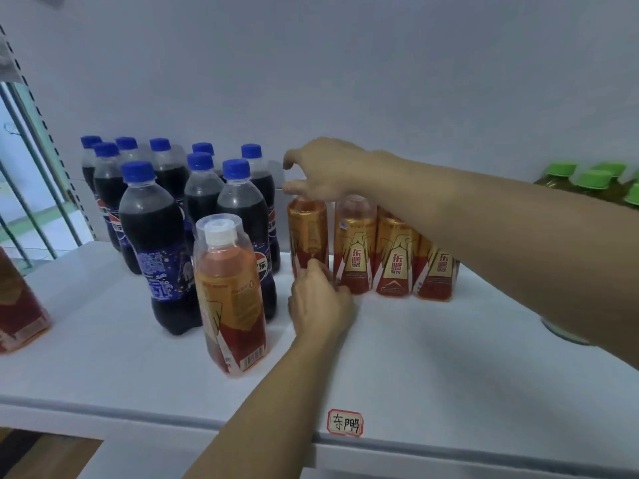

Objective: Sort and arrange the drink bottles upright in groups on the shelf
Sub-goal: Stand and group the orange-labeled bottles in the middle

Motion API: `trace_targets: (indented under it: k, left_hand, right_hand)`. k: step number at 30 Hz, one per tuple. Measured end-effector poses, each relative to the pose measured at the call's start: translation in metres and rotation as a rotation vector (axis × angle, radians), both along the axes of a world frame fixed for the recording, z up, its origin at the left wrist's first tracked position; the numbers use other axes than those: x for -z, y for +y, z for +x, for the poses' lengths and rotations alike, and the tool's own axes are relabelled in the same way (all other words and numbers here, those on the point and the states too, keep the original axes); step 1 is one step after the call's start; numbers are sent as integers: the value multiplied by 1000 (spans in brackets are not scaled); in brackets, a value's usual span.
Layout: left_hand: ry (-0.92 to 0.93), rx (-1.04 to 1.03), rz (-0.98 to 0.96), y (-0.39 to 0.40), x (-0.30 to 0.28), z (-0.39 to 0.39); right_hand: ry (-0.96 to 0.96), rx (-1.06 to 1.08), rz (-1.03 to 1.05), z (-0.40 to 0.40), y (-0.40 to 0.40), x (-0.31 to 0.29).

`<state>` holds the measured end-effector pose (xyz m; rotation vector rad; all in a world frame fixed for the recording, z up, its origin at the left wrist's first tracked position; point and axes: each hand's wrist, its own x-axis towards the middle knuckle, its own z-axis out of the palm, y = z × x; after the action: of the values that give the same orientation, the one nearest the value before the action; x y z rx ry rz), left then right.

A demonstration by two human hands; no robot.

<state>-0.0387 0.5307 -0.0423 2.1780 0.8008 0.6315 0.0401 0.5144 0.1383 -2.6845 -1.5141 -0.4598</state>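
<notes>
Two hands steadied one orange energy-drink bottle [308, 236] upright on a white shelf [449, 357].

The right hand [325, 174] curled over the bottle's top at its 12 o'clock; the left hand [320, 302] pinched its base from 6 o'clock. Three matching bottles [394, 257] stood at its 3 o'clock (labels facing forward), blue-capped cola bottles [155, 229] at 9 o'clock, and another orange bottle [230, 295] at 8 o'clock.

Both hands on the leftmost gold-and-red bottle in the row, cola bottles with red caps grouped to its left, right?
Not quite: the head view shows the dark cola bottles have blue caps, not red. The rest holds: the left hand holds the leftmost gold-and-red energy drink bottle low, the right hand its top.
</notes>
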Motion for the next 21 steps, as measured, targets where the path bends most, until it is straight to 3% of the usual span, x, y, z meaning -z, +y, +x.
trace_targets:
  k: [5, 15, 21]
  left_hand:
    - [-95, -58, -67, 8, 3, -9]
    - [-298, -52, -315, -1, -12, -18]
    - [-523, 121, -400, -16, -28, -31]
  right_hand:
    - [102, 24, -84, 7, 18, 16]
    - [98, -105, 435, -3, -23, -32]
    - [66, -120, 624, -20, -81, -67]
